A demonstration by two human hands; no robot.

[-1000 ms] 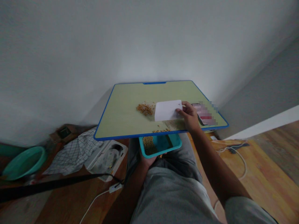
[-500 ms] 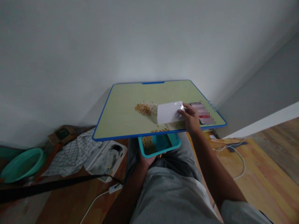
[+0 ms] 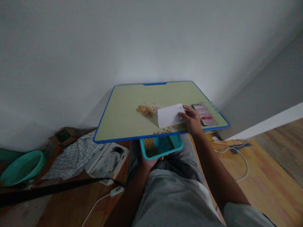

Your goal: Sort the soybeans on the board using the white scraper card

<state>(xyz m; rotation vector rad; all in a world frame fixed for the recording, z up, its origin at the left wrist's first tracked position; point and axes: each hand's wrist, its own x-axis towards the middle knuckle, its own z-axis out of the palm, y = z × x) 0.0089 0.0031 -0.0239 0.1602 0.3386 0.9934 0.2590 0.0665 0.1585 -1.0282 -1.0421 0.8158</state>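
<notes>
Right grip (image 3: 193, 119) pinches white card (image 3: 168, 117) by its right end, over worktop (image 3: 118, 126); long axis left-right, free end toward yellow grains (image 3: 145, 110). Left grip (image 3: 149, 163) holds teal tray (image 3: 170, 152) from below. Phone screen (image 3: 204, 114): pixelated.

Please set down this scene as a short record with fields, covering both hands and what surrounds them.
Left hand: supporting the turquoise tray from below, by the near edge of the table
Right hand: gripping the white card at its right end
Tray grains: gathered at the left
Grain pile: on the table, left of the card
Phone: on the table, right of the right hand
</notes>
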